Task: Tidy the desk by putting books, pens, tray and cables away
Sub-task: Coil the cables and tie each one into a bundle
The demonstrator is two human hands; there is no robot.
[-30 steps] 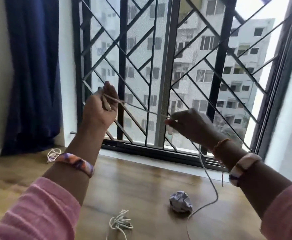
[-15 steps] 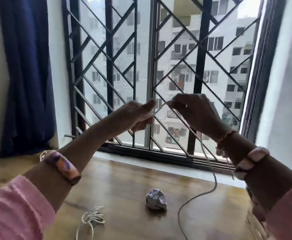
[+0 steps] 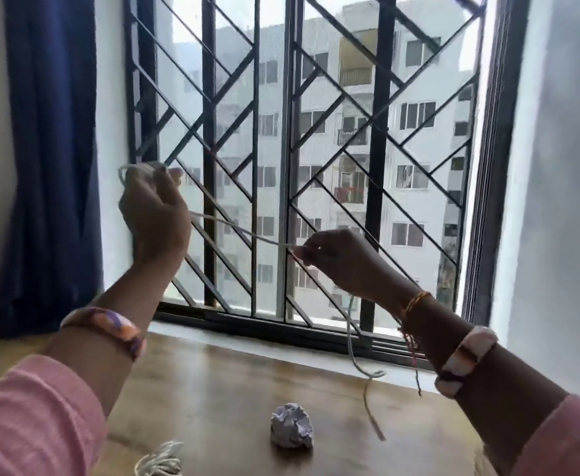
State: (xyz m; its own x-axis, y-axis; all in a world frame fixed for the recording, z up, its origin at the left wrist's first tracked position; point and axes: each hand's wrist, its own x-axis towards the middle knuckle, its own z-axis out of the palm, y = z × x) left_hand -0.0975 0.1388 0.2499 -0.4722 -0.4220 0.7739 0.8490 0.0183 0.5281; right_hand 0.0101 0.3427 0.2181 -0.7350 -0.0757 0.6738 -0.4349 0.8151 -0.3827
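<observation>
Left hand [image 3: 154, 214] held high, grip curled round loops of white cable [image 3: 244, 231]. Right hand [image 3: 340, 259] pinching same cable, stretched between both, tail hanging down to surface [image 3: 213, 383]. Paper ball [image 3: 291, 426] below.

no readable text, labels, brands or numbers anywhere
</observation>
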